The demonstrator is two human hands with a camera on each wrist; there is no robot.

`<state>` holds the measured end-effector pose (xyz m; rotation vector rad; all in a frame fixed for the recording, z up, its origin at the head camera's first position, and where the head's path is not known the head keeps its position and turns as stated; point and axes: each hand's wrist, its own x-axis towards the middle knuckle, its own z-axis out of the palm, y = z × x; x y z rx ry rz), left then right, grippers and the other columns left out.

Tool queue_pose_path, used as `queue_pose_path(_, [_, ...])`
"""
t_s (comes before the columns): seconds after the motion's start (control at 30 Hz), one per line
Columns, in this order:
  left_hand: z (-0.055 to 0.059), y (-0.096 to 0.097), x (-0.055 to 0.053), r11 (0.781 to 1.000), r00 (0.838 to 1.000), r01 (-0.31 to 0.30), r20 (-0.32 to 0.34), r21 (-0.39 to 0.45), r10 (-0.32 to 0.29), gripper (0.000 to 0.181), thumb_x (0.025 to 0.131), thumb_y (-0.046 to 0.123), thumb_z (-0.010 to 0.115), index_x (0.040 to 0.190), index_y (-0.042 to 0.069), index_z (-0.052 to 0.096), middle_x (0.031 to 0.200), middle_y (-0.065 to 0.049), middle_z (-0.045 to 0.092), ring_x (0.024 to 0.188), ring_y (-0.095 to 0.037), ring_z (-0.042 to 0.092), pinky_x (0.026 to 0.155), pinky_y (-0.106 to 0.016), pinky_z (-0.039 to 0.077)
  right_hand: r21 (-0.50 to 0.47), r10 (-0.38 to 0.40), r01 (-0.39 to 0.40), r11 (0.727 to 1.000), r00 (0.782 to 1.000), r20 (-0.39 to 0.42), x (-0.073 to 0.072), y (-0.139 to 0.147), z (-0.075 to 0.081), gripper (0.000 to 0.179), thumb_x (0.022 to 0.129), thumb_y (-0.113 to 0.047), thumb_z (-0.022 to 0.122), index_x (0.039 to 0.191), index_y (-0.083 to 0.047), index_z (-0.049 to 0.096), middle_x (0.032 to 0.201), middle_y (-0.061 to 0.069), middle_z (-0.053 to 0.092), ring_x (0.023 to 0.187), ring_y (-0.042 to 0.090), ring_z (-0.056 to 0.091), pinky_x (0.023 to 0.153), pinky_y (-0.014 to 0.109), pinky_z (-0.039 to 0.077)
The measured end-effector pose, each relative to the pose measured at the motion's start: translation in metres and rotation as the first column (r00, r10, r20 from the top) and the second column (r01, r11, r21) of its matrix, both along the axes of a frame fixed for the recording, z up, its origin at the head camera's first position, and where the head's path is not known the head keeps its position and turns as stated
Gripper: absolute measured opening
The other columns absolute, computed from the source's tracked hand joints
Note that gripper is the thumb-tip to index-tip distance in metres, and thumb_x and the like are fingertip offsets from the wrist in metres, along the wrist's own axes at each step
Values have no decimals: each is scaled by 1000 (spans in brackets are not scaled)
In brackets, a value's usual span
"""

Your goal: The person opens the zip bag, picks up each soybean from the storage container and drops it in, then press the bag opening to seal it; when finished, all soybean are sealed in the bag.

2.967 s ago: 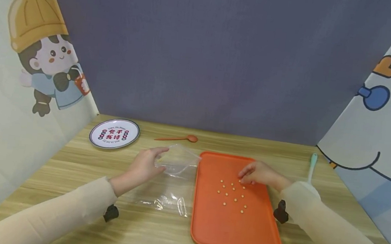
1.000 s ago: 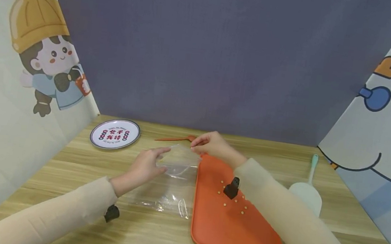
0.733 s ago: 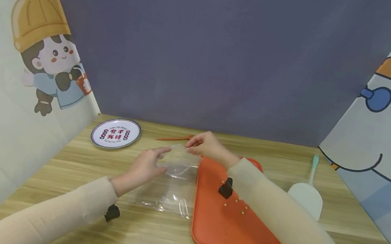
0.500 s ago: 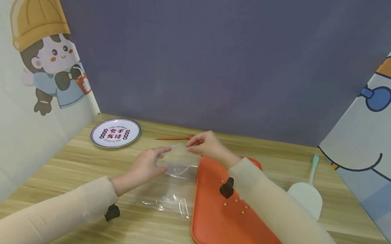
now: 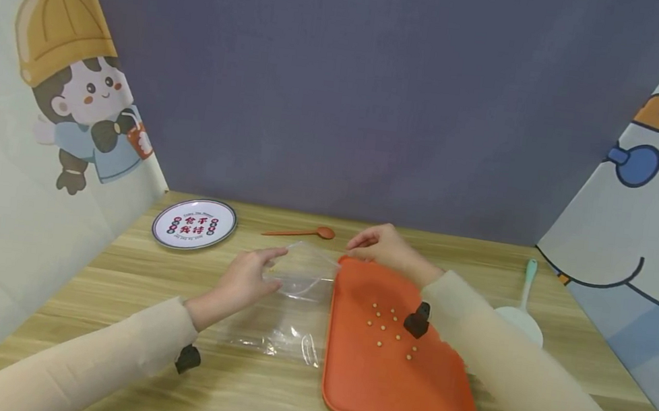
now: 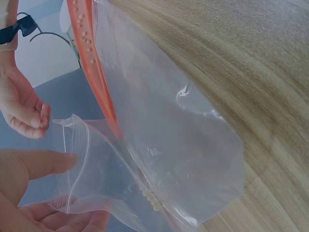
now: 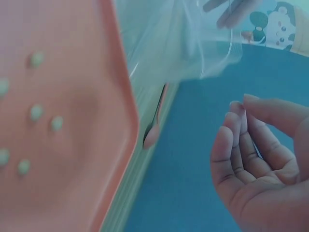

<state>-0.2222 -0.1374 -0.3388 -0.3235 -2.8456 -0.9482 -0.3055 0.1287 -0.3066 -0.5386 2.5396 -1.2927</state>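
Observation:
In the head view a clear zip bag (image 5: pixel 285 322) lies on the table along the left side of an orange tray (image 5: pixel 399 400). My left hand (image 5: pixel 241 282) grips the bag's mouth between thumb and fingers, keeping it spread. Inside the bag, low down in the left wrist view, several small pale beans (image 6: pixel 152 199) gather at a fold. More round beans (image 5: pixel 383 327) are scattered over the middle of the tray. Above the tray's far left corner, my right hand (image 5: pixel 388 247) has loosely curled fingers, the thumb tip close to the index fingertip, and nothing shows between them.
Beyond the bag lies an orange spoon (image 5: pixel 324 233). A white plate (image 5: pixel 222 222) with red lettering is at the back left. To the tray's right lies a pale turner (image 5: pixel 518 316) with a mint handle, partly behind the right sleeve. Printed cloth walls enclose the table.
My right hand went from over the tray to the bag's mouth, stayed there, and has now drawn back right over the tray's far corner. My left hand and the bag have stayed in place.

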Motion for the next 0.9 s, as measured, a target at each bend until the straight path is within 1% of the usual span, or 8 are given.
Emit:
queue_pose_path(0.1, [0, 0, 0, 1000, 1000, -1, -1, -5, 1, 67, 75, 7, 78, 137, 7, 53, 125, -23, 63, 109, -38, 64, 76, -37, 56, 24, 0, 0, 1000, 1000, 7, 0, 17, -2, 21, 89, -16, 68, 107, -5, 72, 107, 10, 72, 93, 25, 66, 75, 31, 55])
queue_pose_path(0.2, [0, 0, 0, 1000, 1000, -4, 7, -6, 4, 67, 75, 7, 77, 137, 7, 53, 126, -23, 62, 108, -37, 65, 68, -32, 54, 62, 1, -2, 998, 1000, 10, 1, 35, -7, 21, 90, -16, 68, 108, -6, 71, 106, 12, 72, 96, 29, 66, 76, 34, 55])
queue_pose_path(0.33, [0, 0, 0, 1000, 1000, -6, 18, 2, 6, 67, 75, 7, 77, 138, 8, 53, 127, -23, 62, 107, -37, 65, 59, -26, 49, 114, 3, -5, 993, 1000, 22, 4, 55, -15, 20, 89, -17, 69, 107, -7, 71, 102, 11, 73, 97, 29, 66, 82, 41, 55])
queue_pose_path(0.47, [-1, -1, 0, 1000, 1000, -7, 23, 6, 7, 67, 76, 5, 77, 138, 7, 52, 127, -24, 61, 102, -36, 66, 54, -26, 46, 127, 7, -13, 992, 999, 42, 7, 72, -23, 24, 89, -15, 69, 108, -1, 70, 102, 9, 73, 97, 28, 67, 86, 45, 54])
queue_pose_path(0.6, [-1, 0, 0, 1000, 999, -10, 32, 11, 9, 67, 76, 5, 77, 138, 8, 52, 127, -25, 61, 83, -30, 67, 52, -26, 45, 123, 10, -17, 992, 998, 59, 12, 85, -30, 27, 88, -12, 69, 109, 5, 68, 101, 11, 72, 93, 27, 66, 81, 40, 55])
queue_pose_path(0.73, [-1, 0, 0, 1000, 999, -14, 44, 13, 13, 68, 76, 5, 77, 139, 10, 51, 128, -24, 61, 63, -20, 59, 50, -25, 44, 129, 8, -19, 991, 996, 85, 18, 95, -36, 27, 88, -11, 69, 109, 5, 67, 102, 13, 72, 85, 21, 64, 72, 36, 53])
queue_pose_path(0.83, [-1, 0, 0, 1000, 999, -13, 43, 11, 13, 68, 76, 5, 76, 139, 10, 51, 129, -24, 60, 64, -18, 58, 50, -25, 44, 122, 20, -34, 992, 993, 114, 22, 102, -41, 26, 87, -9, 69, 109, 6, 66, 101, 16, 72, 76, 18, 61, 66, 35, 52])
queue_pose_path(0.9, [-1, 0, 0, 1000, 999, -12, 34, 7, 11, 67, 76, 5, 77, 139, 10, 52, 128, -23, 61, 74, -20, 63, 52, -26, 45, 112, 31, -46, 993, 991, 133, 25, 106, -44, 26, 86, -7, 69, 108, 7, 66, 99, 16, 72, 71, 18, 59, 62, 33, 51])
